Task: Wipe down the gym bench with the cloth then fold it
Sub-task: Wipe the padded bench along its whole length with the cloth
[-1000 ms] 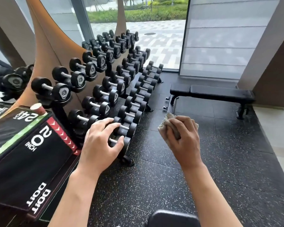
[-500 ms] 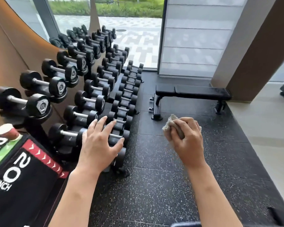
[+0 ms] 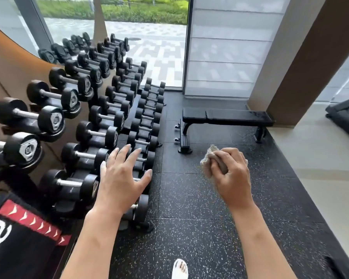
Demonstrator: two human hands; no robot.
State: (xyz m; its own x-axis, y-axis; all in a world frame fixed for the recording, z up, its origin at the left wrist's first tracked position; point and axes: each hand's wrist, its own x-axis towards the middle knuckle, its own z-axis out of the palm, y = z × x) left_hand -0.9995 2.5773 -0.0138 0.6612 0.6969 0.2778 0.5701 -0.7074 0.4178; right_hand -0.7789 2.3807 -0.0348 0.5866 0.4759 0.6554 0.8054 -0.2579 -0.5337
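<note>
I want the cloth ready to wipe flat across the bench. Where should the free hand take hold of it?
The cloth is bunched in the right hand, with a loose end poking out above the fingers. The open left hand would best grip that exposed end, coming from the left, since the rest is buried in the fist.

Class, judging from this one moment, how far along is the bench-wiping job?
Done: only fetching; the right hand grips the bunched cloth. In hand: the approach; the bench stands across the floor, untouched, and the left hand is open over the dumbbells. Left: wiping the bench, then folding the cloth.
</note>
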